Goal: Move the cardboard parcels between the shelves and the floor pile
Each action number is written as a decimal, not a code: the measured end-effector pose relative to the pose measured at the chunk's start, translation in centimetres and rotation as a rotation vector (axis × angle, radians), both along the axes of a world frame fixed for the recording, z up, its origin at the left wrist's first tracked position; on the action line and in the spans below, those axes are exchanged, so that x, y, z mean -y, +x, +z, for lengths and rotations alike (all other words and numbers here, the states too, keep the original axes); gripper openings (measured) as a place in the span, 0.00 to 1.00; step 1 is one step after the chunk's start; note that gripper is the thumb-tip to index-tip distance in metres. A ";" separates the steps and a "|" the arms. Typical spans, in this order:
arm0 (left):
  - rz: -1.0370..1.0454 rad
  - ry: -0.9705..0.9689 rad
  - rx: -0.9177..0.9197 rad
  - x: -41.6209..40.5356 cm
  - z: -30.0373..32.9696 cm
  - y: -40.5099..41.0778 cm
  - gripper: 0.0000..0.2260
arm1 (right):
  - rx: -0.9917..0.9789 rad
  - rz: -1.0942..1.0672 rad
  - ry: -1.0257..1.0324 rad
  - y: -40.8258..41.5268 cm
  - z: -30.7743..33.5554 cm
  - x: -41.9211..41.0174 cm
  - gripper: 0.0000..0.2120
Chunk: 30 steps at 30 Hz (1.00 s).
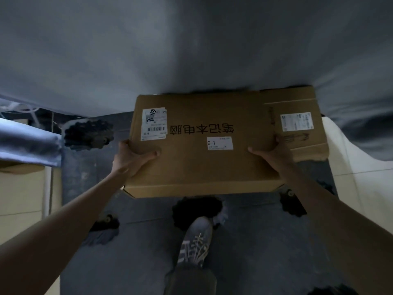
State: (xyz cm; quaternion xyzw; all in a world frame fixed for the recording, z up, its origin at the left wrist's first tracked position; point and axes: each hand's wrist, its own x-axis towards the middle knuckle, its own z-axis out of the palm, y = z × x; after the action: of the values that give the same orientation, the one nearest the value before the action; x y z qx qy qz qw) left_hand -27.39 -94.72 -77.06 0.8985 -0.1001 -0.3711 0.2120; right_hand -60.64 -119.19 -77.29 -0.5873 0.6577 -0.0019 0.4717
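Both grips are closed on the flat brown cardboard parcel [204, 145] at frame centre: the left hand [131, 159] clasps its left edge, the right hand [273, 154] its right edge (thumbs on top). Behind it at right lies a second brown cardboard parcel [302, 122]. Below, a grey laced shoe [196, 239] stands on the dark floor [255, 241].

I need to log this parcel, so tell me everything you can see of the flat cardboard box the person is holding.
The flat cardboard box is wide, shallow, plain brown, held roughly level above the dark floor. Its top bears large black printed characters, upside down to the camera, a barcode label at far left and a small white label reading 9-1. The left hand and right hand grip its sides, thumbs on top. Its right end overlaps a second brown box.
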 end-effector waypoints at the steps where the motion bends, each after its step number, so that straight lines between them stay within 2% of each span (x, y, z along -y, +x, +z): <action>1: 0.000 -0.005 0.000 0.3 -1.1 0.1 0.57 | -0.005 0.012 -0.010 0.2 -0.8 0.6 0.55; 10: -0.032 -0.142 0.026 2.8 -9.2 0.4 0.51 | -0.049 0.083 -0.111 1.3 -7.5 4.6 0.54; 13: -0.216 -0.016 -0.041 2.1 -10.0 -0.9 0.48 | -0.254 0.162 -0.001 1.2 -8.9 2.1 0.51; 15: -0.281 0.041 -0.035 0.4 -9.5 -2.2 0.42 | -0.406 0.191 -0.042 1.4 -8.2 -1.2 0.45; 18: -0.307 0.114 -0.060 -2.6 -7.4 -4.4 0.29 | -0.292 0.169 -0.026 1.5 -5.6 -7.1 0.35; 21: -0.434 0.218 -0.232 -5.4 -4.2 -6.6 0.26 | -0.204 0.305 0.094 0.8 -2.8 -11.8 0.23; 23: -0.517 0.250 -0.299 -6.9 -1.4 -7.9 0.25 | -0.160 0.370 0.223 0.6 -0.4 -13.7 0.19; 26: -0.521 0.189 -0.305 -7.9 3.4 -9.6 0.22 | -0.149 0.453 0.266 0.6 3.9 -15.8 0.16; 30: -0.518 0.060 -0.236 -8.7 11.0 -12.1 0.18 | -0.096 0.471 0.161 0.1 11.7 -18.1 0.12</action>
State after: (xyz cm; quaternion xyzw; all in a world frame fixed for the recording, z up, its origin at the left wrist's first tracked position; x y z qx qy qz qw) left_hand -39.45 -86.03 -66.08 0.7996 -0.2899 -0.5175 0.0938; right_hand -60.52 -101.05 -65.62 -0.6844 0.5226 0.1883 0.4724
